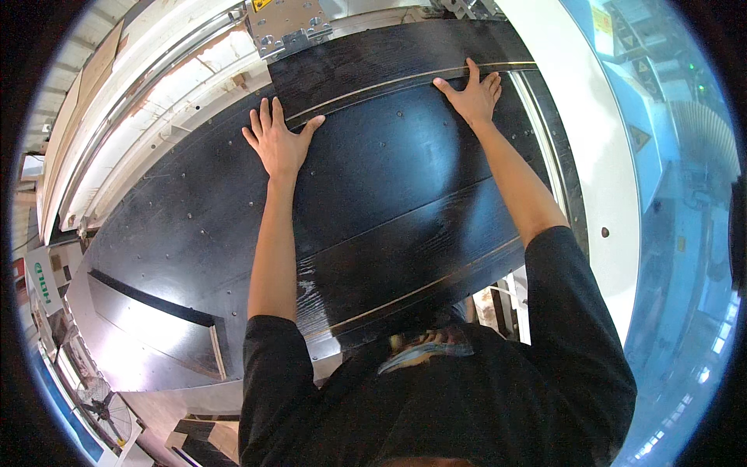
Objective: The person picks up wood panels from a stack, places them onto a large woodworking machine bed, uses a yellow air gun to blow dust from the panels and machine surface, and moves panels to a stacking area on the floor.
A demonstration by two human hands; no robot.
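Observation:
A long dark wood-grain board [373, 62] lies across the far side of a black studded tabletop [373, 156]. A pale strip runs along its near edge. By that board's left end, my left hand [278, 148] is spread flat, thumb out toward the pale edge. Further right, my right hand [475, 101] rests at the same edge with its fingers apart, one finger reaching over onto the board. Neither hand grips anything. Close to my body lies a second dark wood-grain board [405, 261], also with a pale edge, under and between my forearms.
A smaller dark board [156, 323] lies at the tabletop's left end. Beyond the far board stands a metal block [289, 27] beside a white rail frame. A white machine beam [599, 194] closes off the right, with blue housing behind. A fan [109, 412] stands lower left.

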